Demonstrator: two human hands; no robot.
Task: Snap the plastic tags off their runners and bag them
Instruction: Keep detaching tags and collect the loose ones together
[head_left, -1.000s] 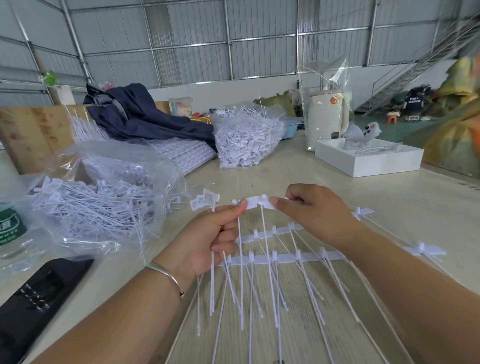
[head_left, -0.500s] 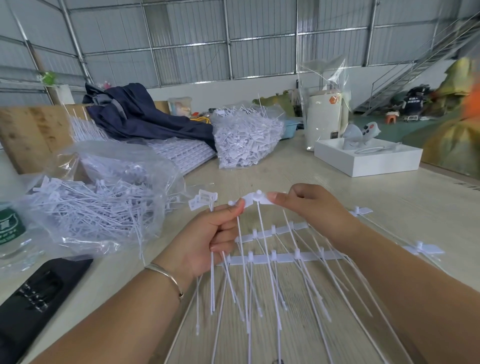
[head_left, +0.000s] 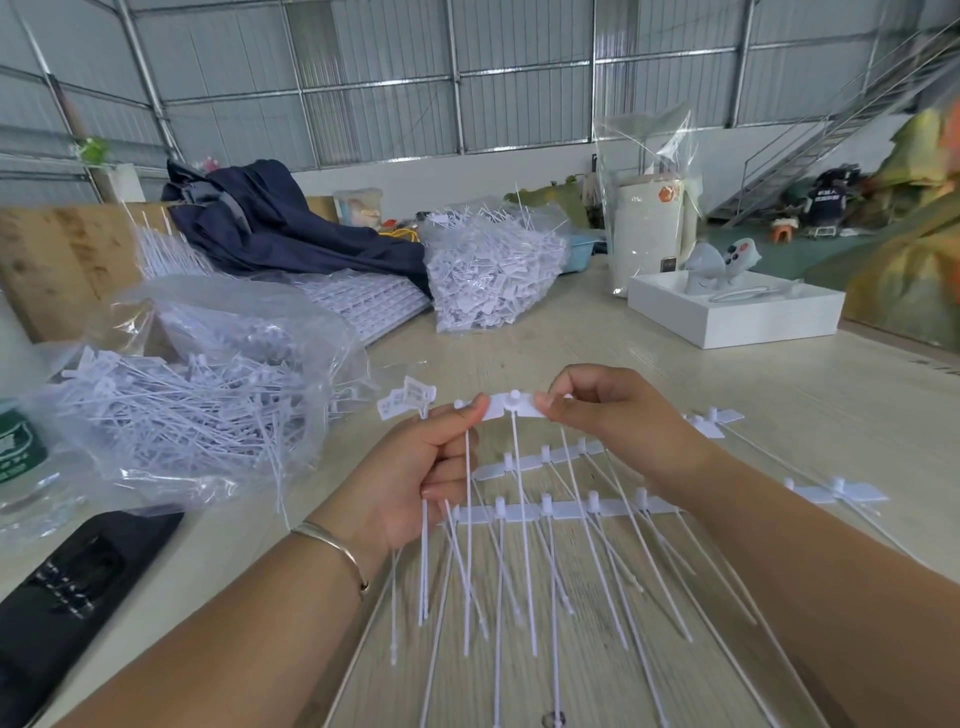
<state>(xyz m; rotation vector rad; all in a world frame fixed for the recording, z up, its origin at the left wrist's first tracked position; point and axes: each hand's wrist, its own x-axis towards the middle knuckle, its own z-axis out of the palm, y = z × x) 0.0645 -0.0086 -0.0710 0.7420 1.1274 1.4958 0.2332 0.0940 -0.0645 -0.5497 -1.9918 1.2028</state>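
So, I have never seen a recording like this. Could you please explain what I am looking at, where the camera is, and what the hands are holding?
There is no machine here. A person works with bare hands, and the one camera sits on their head, looking forward and down, so both arms come in from the bottom.

The left hand grips a few loose tags by their thin stems. Its thumb and the right hand pinch the two ends of one flat tag head between them.

On the table, under the hands, lie two rows of tags that are joined side by side, with long stems pointing toward the person. At the left an open clear bag holds many loose tags. A second full bag, a dark cloth and a white box lie farther back.
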